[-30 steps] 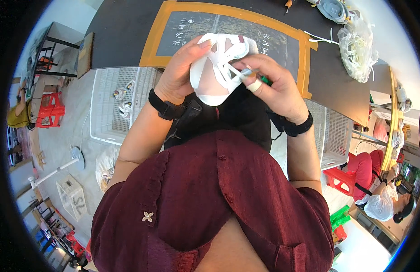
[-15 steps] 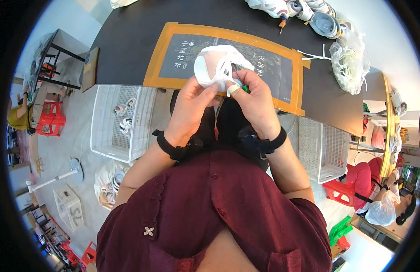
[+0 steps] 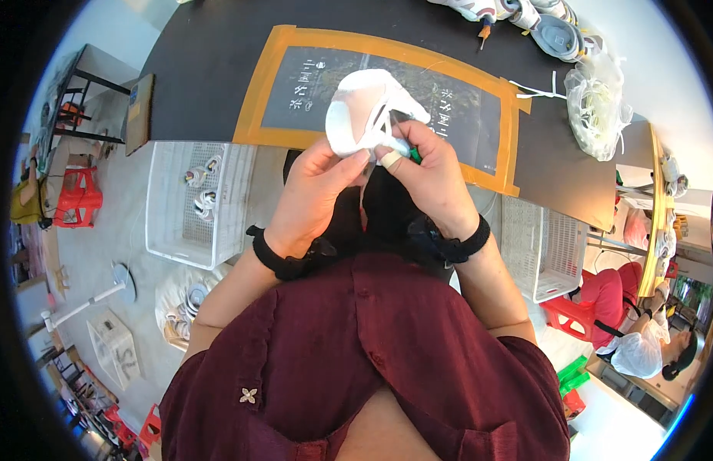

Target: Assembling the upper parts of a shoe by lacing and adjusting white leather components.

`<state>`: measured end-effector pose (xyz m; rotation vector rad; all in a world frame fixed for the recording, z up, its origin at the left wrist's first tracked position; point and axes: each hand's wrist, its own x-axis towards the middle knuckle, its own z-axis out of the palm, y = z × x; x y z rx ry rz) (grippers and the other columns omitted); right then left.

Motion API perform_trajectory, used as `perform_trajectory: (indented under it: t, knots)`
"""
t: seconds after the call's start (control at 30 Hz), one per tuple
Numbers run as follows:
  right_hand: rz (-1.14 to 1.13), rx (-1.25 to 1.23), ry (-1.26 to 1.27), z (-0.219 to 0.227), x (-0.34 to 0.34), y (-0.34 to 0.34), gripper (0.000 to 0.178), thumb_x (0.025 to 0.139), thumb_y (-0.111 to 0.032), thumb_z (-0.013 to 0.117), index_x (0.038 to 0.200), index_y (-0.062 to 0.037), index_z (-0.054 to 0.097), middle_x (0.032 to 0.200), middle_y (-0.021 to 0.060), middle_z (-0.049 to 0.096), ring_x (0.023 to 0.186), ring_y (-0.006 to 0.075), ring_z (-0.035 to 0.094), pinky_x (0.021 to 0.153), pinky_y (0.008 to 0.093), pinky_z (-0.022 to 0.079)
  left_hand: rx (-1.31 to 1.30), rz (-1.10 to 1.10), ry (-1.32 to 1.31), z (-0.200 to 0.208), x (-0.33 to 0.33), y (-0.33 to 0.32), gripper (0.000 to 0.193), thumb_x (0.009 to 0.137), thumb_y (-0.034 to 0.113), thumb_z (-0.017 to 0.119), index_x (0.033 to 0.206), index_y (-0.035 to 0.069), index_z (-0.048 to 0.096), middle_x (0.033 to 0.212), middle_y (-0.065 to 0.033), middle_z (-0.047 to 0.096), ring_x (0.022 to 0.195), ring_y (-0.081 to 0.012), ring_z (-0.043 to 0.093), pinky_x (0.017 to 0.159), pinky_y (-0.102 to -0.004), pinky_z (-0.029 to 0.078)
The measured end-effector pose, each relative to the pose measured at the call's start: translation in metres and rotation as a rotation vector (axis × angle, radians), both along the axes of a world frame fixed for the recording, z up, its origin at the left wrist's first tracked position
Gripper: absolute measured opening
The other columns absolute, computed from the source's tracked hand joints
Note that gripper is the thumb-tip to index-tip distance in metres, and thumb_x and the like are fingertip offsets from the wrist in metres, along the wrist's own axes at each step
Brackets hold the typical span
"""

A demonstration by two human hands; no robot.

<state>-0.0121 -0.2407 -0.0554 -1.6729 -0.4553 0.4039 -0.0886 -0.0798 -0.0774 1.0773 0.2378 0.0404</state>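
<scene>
A white and pale pink shoe upper [image 3: 356, 104] with white laces is held up over the table's near edge. My left hand [image 3: 322, 180] is closed on its lower left edge, thumb and fingers pinching the material. On the other side my right hand [image 3: 433, 173] is closed around a green-handled tool [image 3: 415, 155] with a thin metal shaft, its thumb against the laces. That thumb wears a pale wrap [image 3: 390, 158]. The tool's tip is hidden behind the upper and laces.
Below the upper lies a dark mat [image 3: 295, 92] edged in orange tape. A bag of white laces [image 3: 594, 107] and several shoes [image 3: 556, 37] sit at the far right. White crates [image 3: 160, 207] stand left and right below the table. A person in red trousers [image 3: 614, 300] sits at right.
The upper has tilted slightly and shifted a little left and away in view, and my hands stay on it. The whole view has shifted slightly.
</scene>
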Motion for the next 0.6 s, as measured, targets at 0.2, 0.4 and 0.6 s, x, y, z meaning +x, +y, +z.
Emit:
perform_trajectory:
  t: [0.2, 0.4, 0.6]
  knots:
    - [-0.222, 0.034, -0.111, -0.002, -0.007, 0.014, 0.021, 0.087, -0.008, 0.07, 0.105, -0.0014, 0.063, 0.094, 0.0025, 0.064, 0.089, 0.0106, 0.058, 0.076, 0.0259, 0.048, -0.103, 0.015, -0.005, 0.013, 0.009, -0.003, 0.023, 0.096, 0.013, 0.06, 0.118, 0.006, 0.061, 0.109, -0.002, 0.065, 0.095, -0.0079, 0.06, 0.079, -0.0239, 0.049]
    - [-0.249, 0.501, 0.509, 0.01, -0.008, 0.008, 0.01, 0.091, -0.014, 0.068, 0.098, -0.0086, 0.063, 0.088, -0.0051, 0.061, 0.073, 0.0018, 0.051, 0.056, 0.018, 0.038, -0.141, 0.004, -0.058, 0.007, 0.01, -0.004, 0.026, 0.094, 0.008, 0.06, 0.12, 0.007, 0.061, 0.109, -0.0015, 0.065, 0.093, -0.009, 0.059, 0.077, -0.026, 0.049]
    - [-0.325, 0.605, 0.515, 0.006, -0.011, 0.013, 0.008, 0.094, -0.015, 0.065, 0.099, -0.0093, 0.061, 0.09, -0.004, 0.061, 0.07, 0.0014, 0.049, 0.054, 0.0174, 0.035, -0.099, -0.036, -0.093, 0.015, 0.013, -0.009, 0.028, 0.092, 0.004, 0.062, 0.119, 0.002, 0.06, 0.109, -0.0022, 0.065, 0.1, -0.0089, 0.059, 0.087, -0.026, 0.048]
